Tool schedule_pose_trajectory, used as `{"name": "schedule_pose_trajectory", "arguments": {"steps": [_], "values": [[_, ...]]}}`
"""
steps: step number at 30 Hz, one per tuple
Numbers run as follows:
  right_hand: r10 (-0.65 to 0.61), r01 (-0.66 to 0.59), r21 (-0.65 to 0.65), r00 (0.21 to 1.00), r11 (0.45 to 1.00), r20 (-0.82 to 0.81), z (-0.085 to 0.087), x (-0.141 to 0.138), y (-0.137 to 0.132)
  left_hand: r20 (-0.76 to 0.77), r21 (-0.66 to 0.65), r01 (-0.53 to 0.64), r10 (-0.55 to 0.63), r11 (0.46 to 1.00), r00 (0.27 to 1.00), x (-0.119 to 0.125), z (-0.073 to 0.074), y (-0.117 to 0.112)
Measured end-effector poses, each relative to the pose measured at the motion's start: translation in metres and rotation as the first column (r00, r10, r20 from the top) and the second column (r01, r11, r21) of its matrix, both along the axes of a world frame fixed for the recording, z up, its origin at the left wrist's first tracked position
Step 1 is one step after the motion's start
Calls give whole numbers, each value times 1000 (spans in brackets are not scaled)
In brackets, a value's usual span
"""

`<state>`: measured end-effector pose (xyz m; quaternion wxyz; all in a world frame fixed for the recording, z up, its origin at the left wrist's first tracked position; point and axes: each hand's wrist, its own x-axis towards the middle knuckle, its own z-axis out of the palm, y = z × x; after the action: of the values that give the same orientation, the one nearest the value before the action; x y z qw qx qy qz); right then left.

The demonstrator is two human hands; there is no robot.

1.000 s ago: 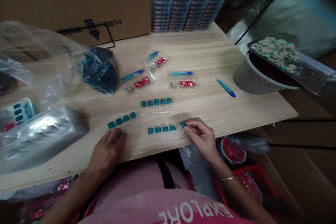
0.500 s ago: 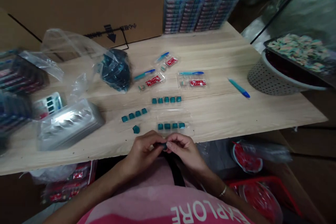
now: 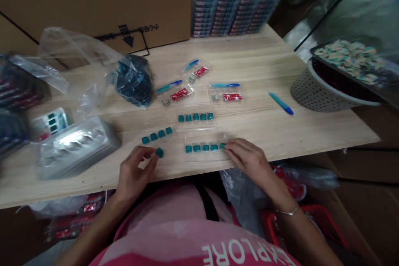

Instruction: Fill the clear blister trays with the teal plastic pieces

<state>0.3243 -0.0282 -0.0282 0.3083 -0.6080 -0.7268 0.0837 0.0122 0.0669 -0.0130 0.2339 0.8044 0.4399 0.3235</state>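
Observation:
My left hand (image 3: 135, 170) pinches a loose teal block (image 3: 159, 152) at the table's front edge. The fingers of my right hand (image 3: 247, 158) are closed on another teal block (image 3: 222, 146), at the right end of a row of similar blocks (image 3: 205, 148) in a clear plastic tray (image 3: 202, 136). Just behind, a second row of teal blocks (image 3: 195, 116) sits in clear plastic. A slanted row (image 3: 157, 134) lies to the left, above my left hand.
Clear packs with a pen and a red-patterned piece (image 3: 232, 97) lie farther back. A bag of teal blocks (image 3: 135, 81) and stacked clear trays (image 3: 79, 145) stand left. A loose blue pen (image 3: 280, 103) and a perforated basket (image 3: 314, 89) are right. Filled packs (image 3: 222, 10) are stacked behind.
My hands have parted from their meeting place at the table edge. The left moved left to the loose block; the right moved right and forward, bringing a block to the front row's end.

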Motion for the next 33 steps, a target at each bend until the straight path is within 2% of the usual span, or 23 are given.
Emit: {"name": "schedule_pose_trajectory", "arguments": {"steps": [2, 4, 7, 10, 13, 15, 17, 20, 22, 25, 27, 29, 31, 33], "values": [[51, -51, -2, 997, 999, 61, -7, 9, 5, -45, -36, -60, 58, 998, 997, -14, -3, 3], [81, -80, -4, 994, 997, 72, -14, 12, 7, -80, -51, -20, 16, 998, 997, -19, -7, 2], [79, -78, -12, 994, 997, 81, -17, 11, 5, -155, 48, 99, -91, 994, 984, -10, -17, 1], [35, -34, -7, 994, 999, 101, -10, 7, 2, -238, 108, 160, -131, 981, 962, 3, -25, 1], [11, -12, 43, 1000, 999, 18, 0, -16, 2, -129, 4, 100, -99, 995, 987, 7, -24, -1], [90, -86, 40, 991, 995, -103, 5, -46, 8, 41, -162, 28, -22, 986, 999, 7, -19, -6], [221, -223, 13, 952, 975, -214, 7, -83, 19, 230, -381, 8, 86, 924, 970, 7, -12, -12], [337, -354, 15, 875, 935, -348, 5, -128, 40, 454, -641, 128, 239, 757, 859, 6, -3, -17], [342, -375, 14, 830, 927, -440, 3, -143, 51, 526, -727, 215, 328, 652, 784, 3, 0, -19], [386, -444, -22, 802, 896, -456, 2, -146, 60, 543, -789, 263, 428, 556, 723, -4, 0, -18], [462, -519, -44, 793, 854, -398, 2, -145, 62, 526, -805, 265, 432, 532, 732, -8, 0, -17], [483, -544, -42, 775, 838, -408, 1, -147, 62, 515, -804, 249, 423, 540, 745, -11, 0, -16], [399, -486, -42, 760, 873, -514, 0, -155, 62, 532, -797, 241, 455, 554, 714, -12, -1, -15], [292, -407, -47, 727, 912, -622, -2, -164, 61, 564, -789, 241, 513, 565, 647, -13, -1, -16]]}}
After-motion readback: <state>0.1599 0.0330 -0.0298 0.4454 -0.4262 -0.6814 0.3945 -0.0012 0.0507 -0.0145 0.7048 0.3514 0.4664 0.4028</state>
